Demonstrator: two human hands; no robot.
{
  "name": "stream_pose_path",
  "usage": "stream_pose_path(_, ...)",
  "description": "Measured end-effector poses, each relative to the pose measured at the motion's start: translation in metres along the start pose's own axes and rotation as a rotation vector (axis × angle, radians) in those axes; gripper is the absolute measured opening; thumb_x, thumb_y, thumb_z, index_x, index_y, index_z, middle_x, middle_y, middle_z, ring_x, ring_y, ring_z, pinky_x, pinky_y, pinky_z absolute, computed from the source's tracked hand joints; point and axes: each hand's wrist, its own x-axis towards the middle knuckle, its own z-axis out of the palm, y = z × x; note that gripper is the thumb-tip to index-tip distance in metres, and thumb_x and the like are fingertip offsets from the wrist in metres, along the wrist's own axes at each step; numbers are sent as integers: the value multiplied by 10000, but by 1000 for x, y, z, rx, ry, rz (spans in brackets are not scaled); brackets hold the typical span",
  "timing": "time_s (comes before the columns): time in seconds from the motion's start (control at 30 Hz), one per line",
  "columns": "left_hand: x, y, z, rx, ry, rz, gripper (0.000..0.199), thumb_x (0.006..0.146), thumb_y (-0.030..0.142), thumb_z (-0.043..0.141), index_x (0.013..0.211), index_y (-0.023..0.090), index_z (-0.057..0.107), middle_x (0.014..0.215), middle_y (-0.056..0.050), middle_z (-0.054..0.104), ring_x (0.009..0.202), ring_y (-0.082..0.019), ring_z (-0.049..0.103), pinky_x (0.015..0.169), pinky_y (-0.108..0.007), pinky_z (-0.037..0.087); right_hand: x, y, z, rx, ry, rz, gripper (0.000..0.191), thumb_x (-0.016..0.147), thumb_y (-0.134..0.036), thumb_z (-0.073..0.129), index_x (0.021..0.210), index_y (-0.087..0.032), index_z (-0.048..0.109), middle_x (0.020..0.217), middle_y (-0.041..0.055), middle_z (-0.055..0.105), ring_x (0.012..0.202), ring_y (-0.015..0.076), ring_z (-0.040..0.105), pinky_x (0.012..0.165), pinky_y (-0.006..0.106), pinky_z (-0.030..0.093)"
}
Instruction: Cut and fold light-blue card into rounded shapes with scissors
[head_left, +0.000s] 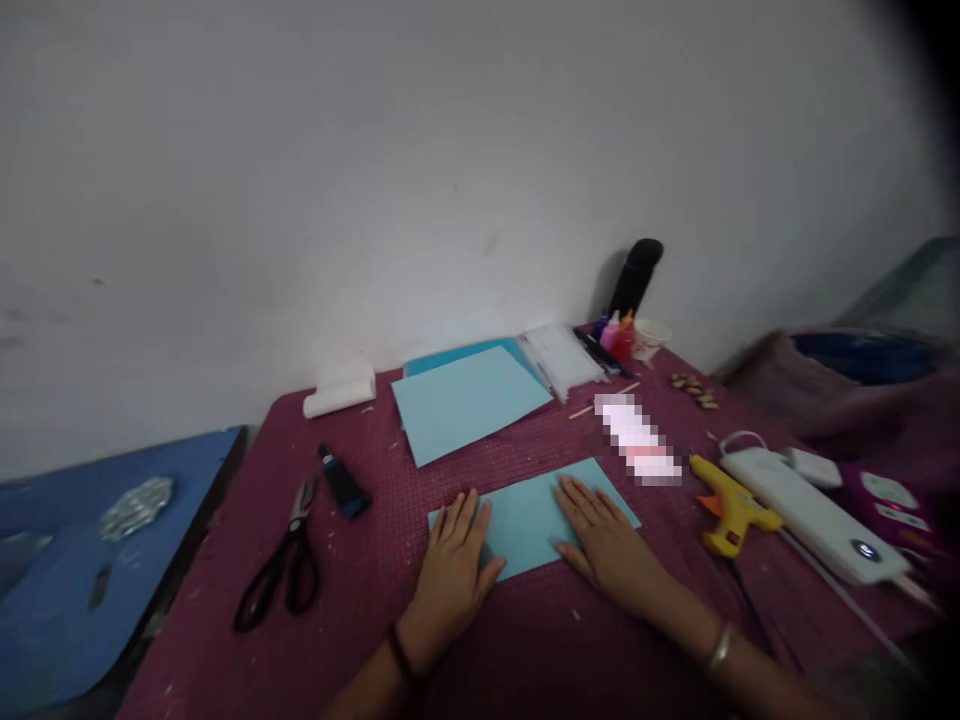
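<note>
A light blue sheet of paper (525,515), long and narrow, lies flat on the dark red table. My left hand (456,560) rests on its left end, palm down with fingers stretched out. On the right part of the same sheet lies my right hand (604,540), also flat with its fingers extended. Neither hand grips anything. Behind them is a larger light blue sheet (472,400), on top of a darker blue one (465,352). Black-handled scissors (289,565) and a dark blue tube or cutter-like tool (343,482) lie left of my left hand.
To the right are a yellow glue gun (731,508), a white power bank or power strip (817,515) with cables, and a pixelated bright rectangle (637,440). Small bottles (619,338) and a paper cup (651,338) stand at the back. A white roll (340,393) lies back left.
</note>
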Motion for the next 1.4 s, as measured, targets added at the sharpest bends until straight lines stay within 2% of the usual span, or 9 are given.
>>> stream_pose_path(0.07,-1,2,-5,31,95,-56,678,903,414,477,1486,179,225,1548,-134,254,1424,-291,210,1107,-512,273,-3,5,5,-17,51,-22,642,926,-461,429,1475,-159,290,1518,137,313,1399,270,293,1120,492,277)
stream_pose_path(0.17,-3,3,-10,81,200,-33,663,899,398,490,1480,190,247,1560,-136,215,1437,-309,152,1123,-540,227,-4,7,8,-16,77,-33,607,937,-430,413,1472,-167,300,1504,121,349,1386,253,323,1113,474,305)
stream_pose_path(0.23,-2,1,-9,82,160,3,654,892,407,502,1472,211,273,1560,-126,222,1430,-316,179,1116,-541,242,-3,6,8,-11,74,-24,598,938,-425,410,1466,-162,313,1500,118,360,1387,249,323,1117,469,303)
stream_pose_path(0.4,1,-9,6,54,-72,103,606,901,462,457,1457,265,318,1528,-88,314,1378,-304,324,1078,-531,308,-1,-5,-6,11,3,56,586,928,-399,437,1442,-128,361,1511,143,327,1404,262,280,1131,477,267)
stream_pose_path(0.57,5,-18,23,110,-2,124,569,914,451,402,1431,216,389,1511,-101,343,1372,-313,331,1081,-536,277,0,-9,-25,73,-117,121,704,907,-518,441,1469,-117,299,1544,161,225,1428,278,207,1161,464,181)
stream_pose_path(0.73,6,-18,22,124,13,112,571,899,460,380,1399,192,450,1495,-110,375,1359,-321,351,1081,-510,275,-19,-7,-31,73,-128,208,781,891,-593,416,1474,-91,278,1552,202,163,1437,310,148,1167,461,141)
stream_pose_path(0.93,5,-17,20,135,50,-14,665,885,477,281,1368,59,466,1469,-196,388,1324,-332,394,1084,-515,254,-47,-7,-39,75,-127,236,769,893,-583,424,1475,-102,275,1556,209,144,1443,313,113,1168,463,133)
stream_pose_path(1.23,8,-25,20,75,60,-51,608,900,454,263,1364,116,464,1444,-138,447,1325,-290,396,1092,-517,249,-67,-10,-48,96,-131,266,743,885,-544,476,1466,-117,297,1557,197,151,1443,305,120,1165,467,149)
stream_pose_path(1.4,6,-23,23,116,87,-142,718,891,501,227,1368,3,424,1460,-217,390,1353,-339,338,1089,-523,247,-67,-11,-52,110,-137,280,740,881,-538,486,1465,-121,303,1556,199,164,1440,312,135,1162,477,150)
